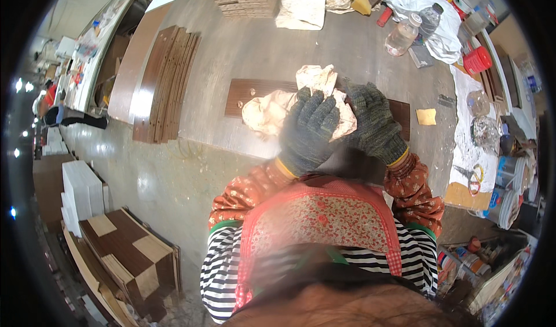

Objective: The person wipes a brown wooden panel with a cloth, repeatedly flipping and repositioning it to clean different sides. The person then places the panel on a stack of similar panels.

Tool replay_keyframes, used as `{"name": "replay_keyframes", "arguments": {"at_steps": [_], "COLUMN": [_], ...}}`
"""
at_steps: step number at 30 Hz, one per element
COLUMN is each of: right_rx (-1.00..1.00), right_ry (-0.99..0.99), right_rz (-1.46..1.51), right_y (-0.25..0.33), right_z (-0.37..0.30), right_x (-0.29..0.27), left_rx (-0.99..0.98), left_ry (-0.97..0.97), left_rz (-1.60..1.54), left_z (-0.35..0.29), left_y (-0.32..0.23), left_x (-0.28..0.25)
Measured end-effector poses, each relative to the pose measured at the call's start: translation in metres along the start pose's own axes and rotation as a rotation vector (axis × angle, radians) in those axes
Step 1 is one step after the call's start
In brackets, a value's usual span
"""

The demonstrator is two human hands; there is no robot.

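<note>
In the centre of the frame, one crumpled cream cloth lies over one flat brown wooden board, which is on the grey table. The dark-gloved left hand holds the cloth under its bent fingers. The dark-gloved right hand is curled just beside; I cannot tell whether it grips. At upper right are two clear plastic bottles.

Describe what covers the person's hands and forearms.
The left hand and right hand wear dark grey-green knit gloves with yellow edges at the wrist. Rust-orange floral sleeve covers, edged green, meet black-and-white striped sleeves.
</note>
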State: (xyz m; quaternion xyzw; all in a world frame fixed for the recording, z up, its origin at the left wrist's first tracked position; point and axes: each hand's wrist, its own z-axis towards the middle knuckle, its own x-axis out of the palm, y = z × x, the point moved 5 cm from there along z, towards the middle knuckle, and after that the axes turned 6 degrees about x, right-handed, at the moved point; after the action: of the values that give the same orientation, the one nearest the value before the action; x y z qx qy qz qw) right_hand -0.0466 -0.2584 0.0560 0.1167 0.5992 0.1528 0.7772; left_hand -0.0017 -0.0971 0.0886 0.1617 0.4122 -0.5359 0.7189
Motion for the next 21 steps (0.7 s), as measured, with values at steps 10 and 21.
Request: {"name": "replay_keyframes", "arguments": {"at_steps": [10, 21], "right_rx": [0.021, 0.117], "right_ry": [0.026, 0.076], "right_rz": [0.041, -0.012], "right_y": [0.005, 0.006], "right_z": [0.001, 0.001], "right_x": [-0.009, -0.006], "left_rx": [-0.314, -0.771], "left_ry": [-0.356, -0.747], "left_rz": [0.013, -0.496], "left_z": [-0.096, -0.092], "left_y": [0.127, 0.148], "left_x": [-0.026, -0.068]}}
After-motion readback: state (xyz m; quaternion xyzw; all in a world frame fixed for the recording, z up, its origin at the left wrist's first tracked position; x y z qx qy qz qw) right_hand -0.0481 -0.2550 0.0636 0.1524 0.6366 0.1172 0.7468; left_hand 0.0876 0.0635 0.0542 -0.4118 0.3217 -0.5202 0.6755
